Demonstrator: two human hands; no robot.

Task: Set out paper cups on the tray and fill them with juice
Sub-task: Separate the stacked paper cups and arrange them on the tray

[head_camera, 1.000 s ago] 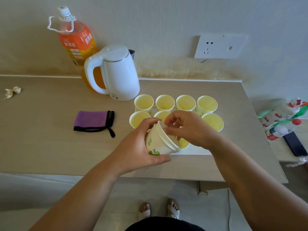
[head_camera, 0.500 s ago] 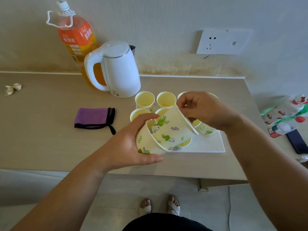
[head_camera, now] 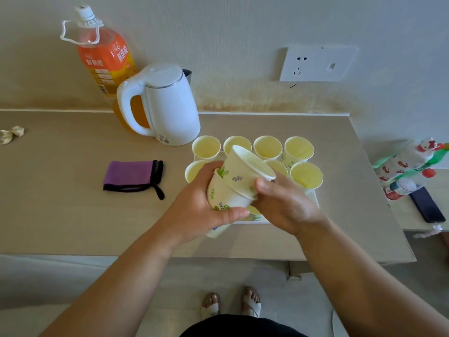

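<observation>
My left hand (head_camera: pixel 194 210) grips a short stack of paper cups (head_camera: pixel 222 194) with green leaf prints, tilted above the front of the white tray (head_camera: pixel 315 198). The top cup (head_camera: pixel 243 170) sticks halfway out of the stack, its mouth pointing up and right. My right hand (head_camera: pixel 286 207) pinches that cup, with the thumb on its side. Several upright cups (head_camera: pixel 267 147) stand in rows on the tray, some hidden behind my hands. An orange juice bottle (head_camera: pixel 104 59) with its cap on stands at the wall behind a white kettle (head_camera: pixel 167 105).
A folded purple cloth (head_camera: pixel 132 175) lies left of the tray, and crumpled paper (head_camera: pixel 12 135) at the far left. A wall socket (head_camera: pixel 315 63) sits above the table. Packets and a dark flat object (head_camera: pixel 425 205) lie on a lower surface to the right.
My right hand drew the top cup up and to the right out of the stack. It now holds the cup lower on its side, half in the stack. My left hand kept hold of the stack.
</observation>
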